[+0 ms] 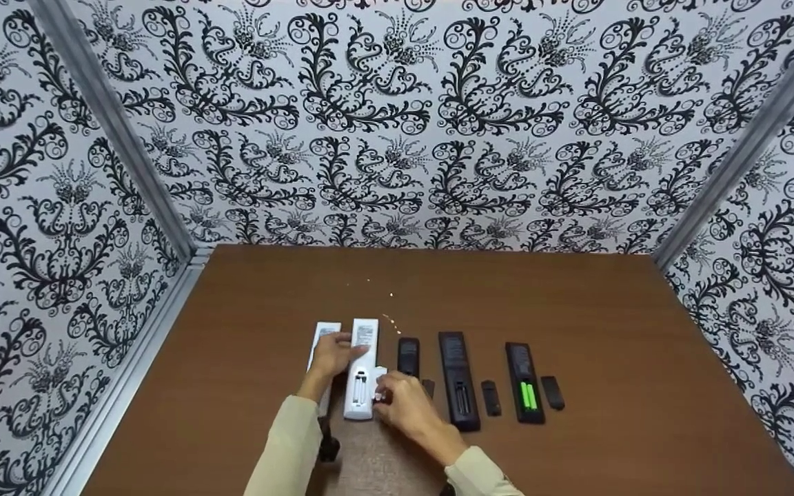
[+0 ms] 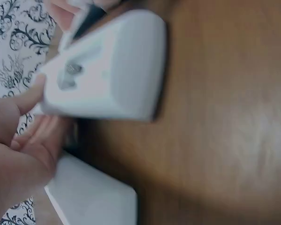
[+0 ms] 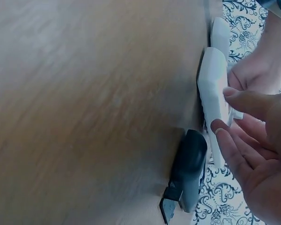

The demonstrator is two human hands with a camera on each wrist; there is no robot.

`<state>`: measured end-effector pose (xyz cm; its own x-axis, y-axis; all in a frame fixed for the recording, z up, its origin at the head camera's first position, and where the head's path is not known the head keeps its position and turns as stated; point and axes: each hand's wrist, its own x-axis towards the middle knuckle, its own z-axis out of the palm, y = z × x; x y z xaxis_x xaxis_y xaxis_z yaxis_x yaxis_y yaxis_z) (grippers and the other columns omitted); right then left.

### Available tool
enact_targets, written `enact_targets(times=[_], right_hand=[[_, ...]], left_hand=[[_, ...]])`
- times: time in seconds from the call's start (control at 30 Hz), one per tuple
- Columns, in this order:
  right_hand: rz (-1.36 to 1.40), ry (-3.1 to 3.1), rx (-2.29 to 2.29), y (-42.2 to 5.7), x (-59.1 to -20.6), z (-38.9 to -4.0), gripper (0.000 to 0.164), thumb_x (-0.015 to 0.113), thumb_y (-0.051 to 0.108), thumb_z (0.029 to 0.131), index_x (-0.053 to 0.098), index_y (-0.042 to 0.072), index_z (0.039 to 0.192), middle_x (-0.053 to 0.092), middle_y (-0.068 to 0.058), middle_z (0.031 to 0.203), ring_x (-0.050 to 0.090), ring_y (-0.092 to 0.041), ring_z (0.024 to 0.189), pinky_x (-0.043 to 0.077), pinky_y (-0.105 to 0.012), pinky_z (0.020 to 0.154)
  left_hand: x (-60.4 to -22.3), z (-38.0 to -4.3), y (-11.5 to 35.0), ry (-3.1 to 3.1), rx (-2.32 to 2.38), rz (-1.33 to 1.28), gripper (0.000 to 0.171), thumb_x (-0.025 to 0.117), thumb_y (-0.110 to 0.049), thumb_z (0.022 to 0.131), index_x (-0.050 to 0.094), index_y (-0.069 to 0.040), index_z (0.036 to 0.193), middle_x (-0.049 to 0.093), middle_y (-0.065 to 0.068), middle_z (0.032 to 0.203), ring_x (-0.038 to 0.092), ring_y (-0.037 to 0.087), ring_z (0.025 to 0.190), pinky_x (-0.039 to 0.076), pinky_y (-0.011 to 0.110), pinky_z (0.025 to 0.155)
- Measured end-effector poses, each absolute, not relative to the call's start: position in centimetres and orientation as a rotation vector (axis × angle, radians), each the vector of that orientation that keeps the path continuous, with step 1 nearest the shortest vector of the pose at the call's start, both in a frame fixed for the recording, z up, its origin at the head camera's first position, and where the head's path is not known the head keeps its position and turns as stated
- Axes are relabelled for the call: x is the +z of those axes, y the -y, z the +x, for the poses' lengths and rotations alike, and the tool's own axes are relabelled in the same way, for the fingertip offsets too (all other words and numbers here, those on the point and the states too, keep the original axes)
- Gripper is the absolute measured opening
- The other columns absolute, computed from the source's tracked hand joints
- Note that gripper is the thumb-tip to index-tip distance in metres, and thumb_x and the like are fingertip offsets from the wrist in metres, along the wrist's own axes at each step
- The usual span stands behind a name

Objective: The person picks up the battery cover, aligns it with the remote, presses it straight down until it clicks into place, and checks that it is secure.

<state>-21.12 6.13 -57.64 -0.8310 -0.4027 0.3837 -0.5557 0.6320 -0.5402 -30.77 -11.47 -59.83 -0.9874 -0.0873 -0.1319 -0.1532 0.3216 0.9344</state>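
My left hand [image 1: 332, 355] grips a white remote control [image 1: 365, 337] lying back side up, the thumb over its top and the other fingers along its left side. Its battery compartment [image 1: 360, 388] is uncovered, and metal springs [image 2: 74, 69] show inside. My right hand [image 1: 404, 403] is at the lower right edge of this remote, thumb and forefinger [image 3: 229, 145] right beside it. A small white piece, seemingly the battery cover [image 1: 380, 373], shows by these fingers; I cannot tell whether they hold it. A second white remote [image 1: 328, 329] lies under my left hand and wrist.
To the right lie a small black remote [image 1: 408, 349], a long black remote [image 1: 453, 355] with an uncovered compartment, and another black remote [image 1: 520, 358] with green batteries [image 1: 528, 395]. Loose black covers [image 1: 491, 398] lie beside them on the brown table [image 1: 617, 331]. Patterned walls [image 1: 397, 172] enclose the table.
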Motion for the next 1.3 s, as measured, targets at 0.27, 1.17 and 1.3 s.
enact_targets(times=[0.27, 1.17, 1.3], right_hand=[[0.67, 2.504, 0.895, -5.5, -57.0, -21.4, 0.017, 0.079, -0.001, 0.079, 0.071, 0.008, 0.091, 0.074, -0.002, 0.09, 0.067, -0.017, 0.082, 0.057, -0.027, 0.074], [0.453, 2.599, 1.605, -3.3, -56.9, -24.1, 0.01, 0.078, 0.004, 0.083, 0.073, 0.003, 0.091, 0.075, -0.012, 0.082, 0.064, -0.009, 0.073, 0.051, -0.019, 0.066], [0.445, 2.6, 1.616, -3.1, -57.2, -24.2, 0.01, 0.077, 0.003, 0.083, 0.072, 0.002, 0.091, 0.073, -0.012, 0.081, 0.06, -0.006, 0.071, 0.049, -0.019, 0.064]], left_hand=[[-57.8, -29.3, 11.2, -2.53, 1.756, -0.227, 0.046, 0.078, -0.008, 0.086, 0.06, 0.017, 0.12, 0.07, 0.03, 0.108, 0.071, 0.032, 0.095, 0.059, 0.034, 0.08], [-58.3, -29.3, 11.8, -2.705, 1.597, -0.038, 0.04, 0.075, -0.011, 0.089, 0.064, 0.014, 0.118, 0.072, 0.029, 0.106, 0.071, 0.038, 0.102, 0.057, 0.044, 0.088], [-58.5, -29.3, 11.8, -2.709, 1.576, -0.046, 0.04, 0.075, -0.011, 0.089, 0.064, 0.013, 0.118, 0.073, 0.028, 0.106, 0.072, 0.037, 0.101, 0.057, 0.044, 0.088]])
